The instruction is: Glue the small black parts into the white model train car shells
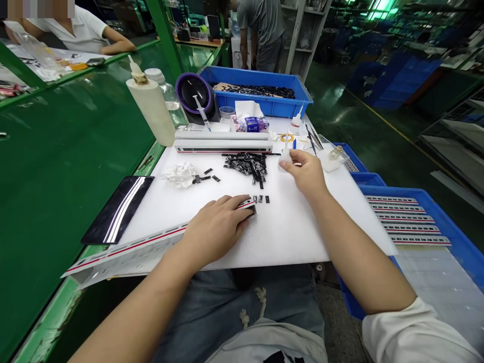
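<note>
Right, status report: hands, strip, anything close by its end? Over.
Left hand gripping red-striped strip. Right hand holding small white bottle. Small black pieces beside strip's end.

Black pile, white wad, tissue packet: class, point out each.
Pile of black pieces [247, 165], head view, middle of the heap.
Crumpled white wad [181, 175], head view, its middle.
Tissue packet [254, 124], head view, printed front.

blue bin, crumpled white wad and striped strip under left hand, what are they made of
Blue bin: likely moulded plastic, slight sheen; even colour, thick rim. Crumpled white wad: probably matt tissue, given its soft creases. Striped strip under the left hand: smooth, thin straight walls; plastic or coated metal, I can't tell which.
</note>
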A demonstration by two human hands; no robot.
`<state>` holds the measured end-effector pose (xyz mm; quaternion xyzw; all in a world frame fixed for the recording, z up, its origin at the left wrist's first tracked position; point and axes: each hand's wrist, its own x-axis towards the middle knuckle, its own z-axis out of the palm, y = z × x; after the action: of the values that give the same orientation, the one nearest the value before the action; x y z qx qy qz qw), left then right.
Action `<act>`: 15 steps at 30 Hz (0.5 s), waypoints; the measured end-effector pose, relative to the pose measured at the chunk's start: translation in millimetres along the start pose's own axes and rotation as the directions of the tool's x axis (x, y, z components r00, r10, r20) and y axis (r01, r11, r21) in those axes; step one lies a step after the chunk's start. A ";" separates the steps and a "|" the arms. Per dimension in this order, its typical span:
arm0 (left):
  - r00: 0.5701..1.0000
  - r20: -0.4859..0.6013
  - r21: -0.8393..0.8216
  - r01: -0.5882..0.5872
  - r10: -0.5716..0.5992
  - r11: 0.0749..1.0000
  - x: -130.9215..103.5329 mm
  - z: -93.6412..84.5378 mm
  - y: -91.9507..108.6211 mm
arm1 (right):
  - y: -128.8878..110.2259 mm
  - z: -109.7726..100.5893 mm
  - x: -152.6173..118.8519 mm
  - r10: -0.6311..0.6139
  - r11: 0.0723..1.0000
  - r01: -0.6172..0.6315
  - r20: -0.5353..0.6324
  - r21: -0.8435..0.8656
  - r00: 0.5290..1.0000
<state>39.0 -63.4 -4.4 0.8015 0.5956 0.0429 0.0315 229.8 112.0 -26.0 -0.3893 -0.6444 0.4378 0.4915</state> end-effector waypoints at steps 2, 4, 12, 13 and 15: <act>1.000 -0.004 0.002 0.000 0.000 1.000 -0.1 0.2 -0.2 | 5.2 1.7 -0.4 -0.035 0.963 0.038 0.019 -0.268 0.999; 1.000 -0.005 0.006 0.001 -0.001 1.000 -0.4 0.2 -0.2 | 7.3 2.0 -1.5 -0.032 0.908 0.053 0.057 -0.415 0.998; 1.000 -0.011 0.032 0.001 -0.001 0.999 -1.2 -1.5 0.7 | 5.4 2.3 -5.5 -0.008 0.856 0.065 0.114 -0.513 0.993; 1.000 -0.015 0.031 0.001 -0.001 1.000 -1.2 -1.4 0.6 | 2.7 -4.1 -4.2 -0.028 0.870 0.073 0.099 -0.488 0.995; 1.000 -0.022 0.026 0.005 -0.005 1.000 -1.5 -0.8 0.2 | -4.8 -27.0 1.2 -0.100 0.889 0.079 -0.022 -0.450 0.995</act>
<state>38.7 -65.0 -3.6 0.7998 0.5985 0.0437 0.0146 255.5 116.5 -17.5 -0.4717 -0.7341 0.2456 0.4221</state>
